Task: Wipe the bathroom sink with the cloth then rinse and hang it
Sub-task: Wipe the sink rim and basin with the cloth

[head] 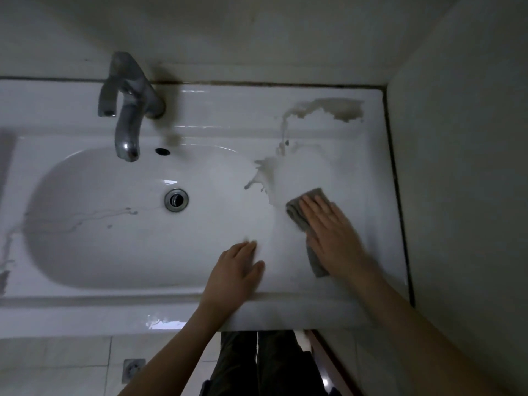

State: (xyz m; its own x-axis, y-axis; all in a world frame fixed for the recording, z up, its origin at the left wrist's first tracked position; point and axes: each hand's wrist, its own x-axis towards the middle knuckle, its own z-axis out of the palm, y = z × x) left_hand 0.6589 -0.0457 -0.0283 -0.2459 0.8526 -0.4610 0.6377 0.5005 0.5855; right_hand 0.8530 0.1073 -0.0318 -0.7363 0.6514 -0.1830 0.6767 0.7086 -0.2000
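Observation:
A white bathroom sink (343, 307) fills the view, its oval basin to the left. A grey cloth (298, 214) lies on the sink's flat right side. My right hand (333, 232) presses flat on the cloth and covers most of it. My left hand (234, 270) rests on the basin's front right rim, fingers together, holding nothing. A dirty smear (323, 110) runs from the back right corner down toward the basin.
A metal tap (128, 110) stands at the back left, above the overflow hole (163, 151) and the drain (176, 199). A wall (463, 167) closes the right side. Grey streaks (85, 218) mark the basin's left. Below are a tiled floor with a floor drain (132, 370) and my legs.

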